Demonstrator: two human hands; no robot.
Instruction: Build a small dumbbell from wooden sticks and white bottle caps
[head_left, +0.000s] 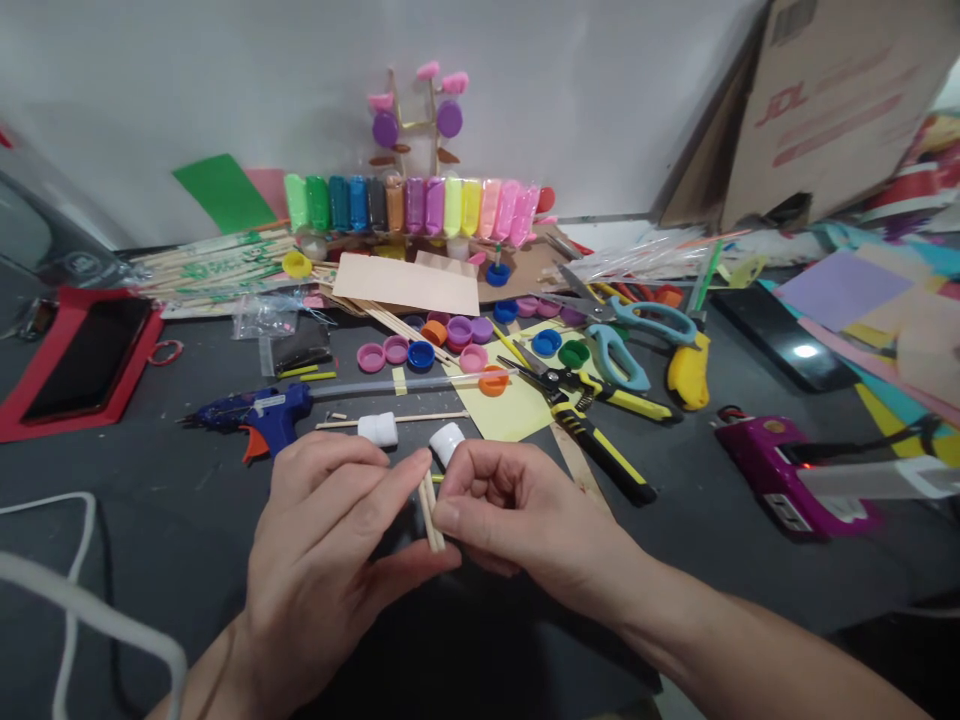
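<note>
Two short wooden sticks (430, 512) lie side by side between my hands, close to the table's front. My left hand (330, 540) grips them by their ends, fingertips at the top and thumb at the bottom. From the right, my right hand (517, 510) pinches them along their side with thumb and curled fingers. Just beyond my fingers are two white cylindrical pieces, one lying on its side (377, 430) and the other partly hidden (447, 441) behind my right hand. A thin wooden stick (427, 416) lies behind them.
A blue glue gun (274, 415) lies to the left. Wire cutters (592, 430), blue-handled scissors (619, 355) and a yellow utility knife (688, 372) lie right of centre. Bottle caps (421, 354), clay packs (415, 206) and a purple device (795, 480) sit around. A white cable (90, 600) crosses front left.
</note>
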